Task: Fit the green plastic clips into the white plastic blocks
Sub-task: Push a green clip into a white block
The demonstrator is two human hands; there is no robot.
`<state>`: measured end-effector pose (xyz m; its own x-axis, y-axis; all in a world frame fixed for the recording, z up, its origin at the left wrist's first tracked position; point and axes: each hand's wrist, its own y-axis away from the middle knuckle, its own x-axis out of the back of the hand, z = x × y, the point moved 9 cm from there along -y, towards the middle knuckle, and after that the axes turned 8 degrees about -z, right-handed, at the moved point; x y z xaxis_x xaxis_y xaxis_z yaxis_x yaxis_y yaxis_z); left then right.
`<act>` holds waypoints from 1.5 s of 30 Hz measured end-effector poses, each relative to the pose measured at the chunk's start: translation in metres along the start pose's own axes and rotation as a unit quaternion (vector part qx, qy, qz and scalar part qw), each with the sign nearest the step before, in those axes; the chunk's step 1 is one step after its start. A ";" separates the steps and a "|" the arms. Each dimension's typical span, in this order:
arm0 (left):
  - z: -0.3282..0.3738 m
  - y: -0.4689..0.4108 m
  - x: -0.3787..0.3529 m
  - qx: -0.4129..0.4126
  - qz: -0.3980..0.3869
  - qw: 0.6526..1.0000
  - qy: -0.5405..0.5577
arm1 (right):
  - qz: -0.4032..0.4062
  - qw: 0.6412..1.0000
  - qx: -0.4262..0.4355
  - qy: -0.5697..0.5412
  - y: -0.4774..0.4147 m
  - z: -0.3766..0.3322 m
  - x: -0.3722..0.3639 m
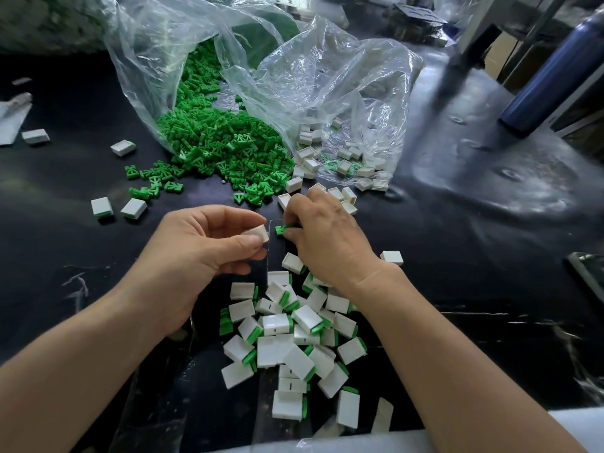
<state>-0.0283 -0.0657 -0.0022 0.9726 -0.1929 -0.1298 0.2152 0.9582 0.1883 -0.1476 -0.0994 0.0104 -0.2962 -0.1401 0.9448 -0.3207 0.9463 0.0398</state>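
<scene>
Two hands: raised just over the dark desk (58, 243), close together but not touching.
Left hand (209, 243): thumb and curled fingers grip one white block (259, 231) at the fingertips.
White block: tilted, one end turned right toward the clip; which face is open cannot be told.
Right hand (327, 233): fingertips pinch one green clip (281, 229).
Green clip: long axis roughly level across the view, free end pointing left at the block, with a small gap between them.
Finished pile (294, 341): blocks with green showing at one edge, heaped on the desk below the right wrist.
Loose clips (222, 142): spilling from a clear bag (157, 70) beyond the hands.
Empty blocks (310, 160): at the mouth of a second bag (343, 86), right of the clips.
</scene>
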 end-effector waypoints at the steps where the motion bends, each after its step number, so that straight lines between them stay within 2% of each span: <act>1: 0.000 0.000 0.000 -0.001 -0.003 1.000 0.003 | -0.002 1.000 0.004 0.000 0.000 0.000 0.000; 14: 0.001 0.000 -0.003 -0.008 -0.020 0.999 0.029 | 0.007 0.998 0.011 -0.058 0.003 0.000 0.006; 16: 0.002 0.000 -0.003 -0.010 -0.020 0.999 0.033 | 0.034 0.989 0.003 -0.145 0.007 0.004 0.015; 19: 0.001 0.000 -0.002 -0.011 -0.020 0.999 0.035 | 0.046 0.948 0.018 -0.314 0.013 0.005 0.027; 21: 0.001 0.000 -0.002 -0.010 -0.020 0.999 0.035 | 0.033 0.937 0.037 -0.346 0.016 -0.001 0.030; 33: 0.002 0.001 -0.002 -0.010 -0.016 1.000 0.008 | -0.019 0.948 0.061 -0.313 0.021 -0.017 0.020; 37: 0.004 0.002 -0.002 -0.018 -0.022 1.000 -0.004 | -0.036 0.942 0.042 -0.331 0.020 -0.013 0.017; 40: 0.006 0.002 -0.002 -0.022 -0.023 0.999 -0.004 | -0.060 0.955 0.028 -0.288 0.021 -0.014 0.012; 45: 0.000 0.002 -0.007 0.015 -0.043 0.998 0.034 | -0.052 0.960 0.032 -0.275 0.023 -0.017 0.014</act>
<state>-0.0344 -0.0626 -0.0013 0.9424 -0.2585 -0.2121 0.3011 0.9318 0.2026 -0.1436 -0.0749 0.0305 -0.6836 -0.3822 0.6217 -0.4234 0.9016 0.0888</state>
